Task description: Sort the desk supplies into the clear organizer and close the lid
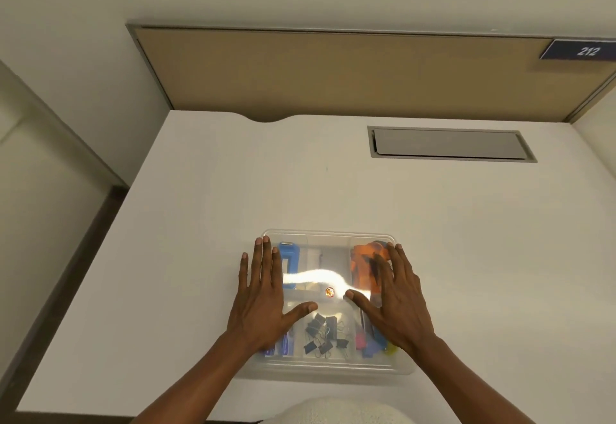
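Observation:
The clear organizer [328,365] sits on the white desk near its front edge, with its transparent lid [328,240] lying flat over it. My left hand [263,293] rests palm down on the lid's left half, fingers spread. My right hand [396,300] lies flat on the right half in the same way. Through the lid I see a blue stapler [289,262] at the back left, orange items [365,265] at the back right, several black binder clips [325,333] at the front middle, and pink and blue pieces [366,343] at the front right.
The white desk [466,257] has a grey cable hatch [450,143] at the back right. A tan partition panel [333,70] stands behind it, with a "212" sign [586,50] at the right. The desk's left edge drops to the floor.

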The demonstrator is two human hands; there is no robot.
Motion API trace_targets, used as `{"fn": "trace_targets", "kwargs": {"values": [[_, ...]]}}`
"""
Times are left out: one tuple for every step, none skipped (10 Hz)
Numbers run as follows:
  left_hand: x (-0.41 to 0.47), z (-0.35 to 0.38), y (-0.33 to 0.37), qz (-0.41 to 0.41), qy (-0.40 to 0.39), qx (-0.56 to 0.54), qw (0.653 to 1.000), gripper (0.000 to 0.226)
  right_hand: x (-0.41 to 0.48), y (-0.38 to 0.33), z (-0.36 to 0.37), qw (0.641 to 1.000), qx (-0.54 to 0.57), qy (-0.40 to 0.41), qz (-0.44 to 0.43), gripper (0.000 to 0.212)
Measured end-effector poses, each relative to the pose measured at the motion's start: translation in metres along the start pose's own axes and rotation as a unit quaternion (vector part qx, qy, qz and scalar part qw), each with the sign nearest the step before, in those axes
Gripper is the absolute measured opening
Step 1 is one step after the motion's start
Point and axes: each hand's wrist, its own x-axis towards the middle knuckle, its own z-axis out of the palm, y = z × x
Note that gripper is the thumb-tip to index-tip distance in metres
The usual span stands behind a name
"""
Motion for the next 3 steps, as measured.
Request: {"fn": "trace_targets", "kwargs": {"values": [[0.002,-0.008,0.002,0.011,0.002,-0.002,1.0,0.126,0.007,0.002,-0.019,1.0,-0.008,-0.001,-0.008,0.094],[0.017,-0.035,0.008,0.045,0.026,-0.018,0.998,0.127,0.028,0.007,-0.044,1.0,-0.013,0.019,-0.001,0.099],[0.038,-0.064,0.012,0.051,0.051,0.004,0.997,0.128,0.048,0.003,-0.067,0.999,-0.017,0.028,-0.006,0.101]]}}
